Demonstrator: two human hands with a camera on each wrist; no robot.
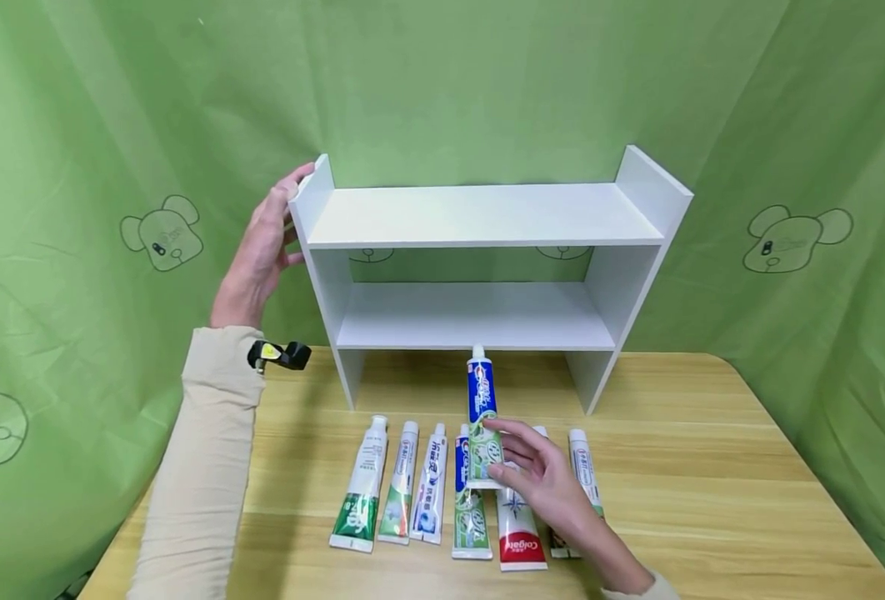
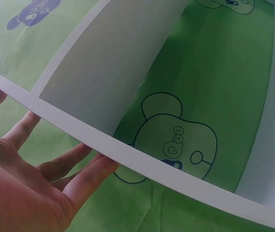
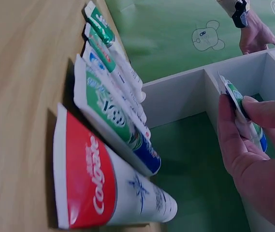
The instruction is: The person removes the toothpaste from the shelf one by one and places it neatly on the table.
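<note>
A white two-tier shelf [image 1: 480, 218] stands at the back of a wooden table [image 1: 712, 500]. My left hand [image 1: 262, 250] rests flat against the shelf's left side panel [image 2: 127, 157], fingers straight. My right hand [image 1: 540, 483] pinches a blue and green toothpaste tube [image 1: 482, 417] by its crimped end [image 3: 234, 96], lifted above the table with its cap pointing toward the lower shelf. Several more toothpaste tubes lie in a row in front of the shelf, among them a red and white Colgate tube [image 1: 519, 533] [image 3: 98, 188] and a green and white tube [image 1: 360, 487].
Green cloth printed with cartoon bears [image 1: 791, 237] hangs behind and to both sides. Both shelf boards [image 1: 480, 317] are bare. A black clip [image 1: 281, 355] sits on my left sleeve. Bare wood [image 1: 750, 433] lies right of the tube row.
</note>
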